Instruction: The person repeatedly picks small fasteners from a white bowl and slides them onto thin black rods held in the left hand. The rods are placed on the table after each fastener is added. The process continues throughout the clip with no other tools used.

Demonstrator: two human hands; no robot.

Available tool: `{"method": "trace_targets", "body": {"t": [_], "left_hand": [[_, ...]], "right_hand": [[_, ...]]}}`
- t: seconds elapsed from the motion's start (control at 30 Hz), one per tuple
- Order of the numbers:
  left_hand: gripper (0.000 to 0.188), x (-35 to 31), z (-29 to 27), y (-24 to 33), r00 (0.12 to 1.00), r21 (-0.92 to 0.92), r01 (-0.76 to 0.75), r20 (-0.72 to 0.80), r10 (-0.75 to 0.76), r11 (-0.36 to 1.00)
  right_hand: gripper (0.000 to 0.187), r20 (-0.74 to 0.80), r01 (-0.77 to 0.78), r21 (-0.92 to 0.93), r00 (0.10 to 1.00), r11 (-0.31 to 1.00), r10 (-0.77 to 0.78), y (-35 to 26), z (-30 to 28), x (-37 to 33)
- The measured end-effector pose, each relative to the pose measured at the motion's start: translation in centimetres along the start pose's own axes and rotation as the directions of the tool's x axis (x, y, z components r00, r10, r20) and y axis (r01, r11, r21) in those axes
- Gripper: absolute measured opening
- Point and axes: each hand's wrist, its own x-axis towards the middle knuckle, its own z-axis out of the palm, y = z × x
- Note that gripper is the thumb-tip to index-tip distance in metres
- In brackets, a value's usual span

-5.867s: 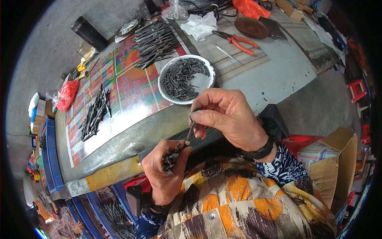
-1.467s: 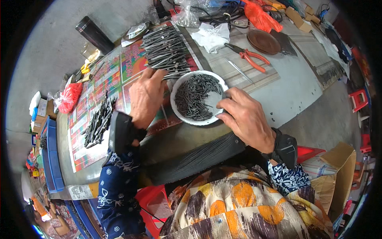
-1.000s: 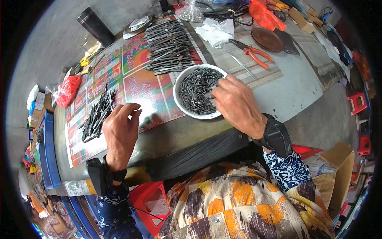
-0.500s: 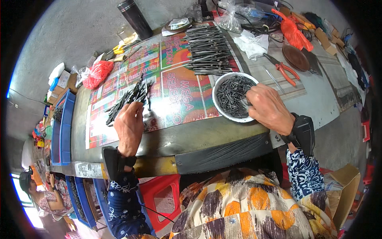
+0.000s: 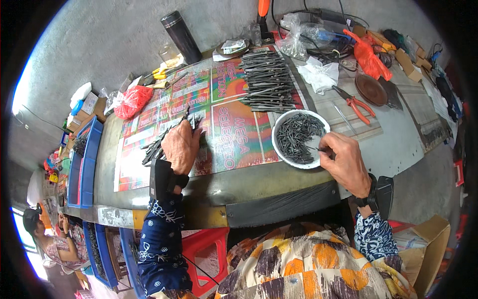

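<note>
My left hand (image 5: 180,148) reaches over a loose pile of thin dark metal strips (image 5: 155,150) on the printed sheet. Its fingers are closed around a dark strip whose tip shows beyond the fingertips; the rest is hidden by the hand. At the right rim of a white bowl (image 5: 277,144), my right hand (image 5: 343,160) pinches a small dark pin (image 5: 316,148) between thumb and finger. Many similar short dark pins (image 5: 297,134) fill most of the bowl, with some of its white bottom bare. Behind the bowl lies a neat stack of dark strips (image 5: 269,82).
Orange-handled pliers (image 5: 359,107), a thin metal tool (image 5: 343,117), a brown round dish (image 5: 371,89) and white tissue (image 5: 318,74) lie at right. A black flask (image 5: 180,37) stands at the back. Red bag (image 5: 133,102) and blue bin (image 5: 84,169) are left. Another person sits far left.
My left hand has moved forward and slightly right over the pile. My right hand has drawn back from inside the bowl to its rim, pinching a pin. The view has shifted slightly.
</note>
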Motion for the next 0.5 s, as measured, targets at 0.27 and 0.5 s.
{"method": "trace_targets", "body": {"t": [0.27, 0.5], "left_hand": [[0.02, 0.2, 0.3, 0.4, 0.999, -0.092, 0.042, -0.015, -0.043, 0.995], [0.007, -3.4, -4.2, 6.0, 0.966, -0.701, 0.196, 0.259, -0.012, 0.685]], "right_hand": [[0.013, 0.023, -0.106, 0.264, 0.994, 0.959, 0.104, -0.6, -0.5, -0.7], [0.013, 0.136, -0.296, 0.66, 0.951, 0.691, 0.277, -0.2, -0.6, -1.5]]}}
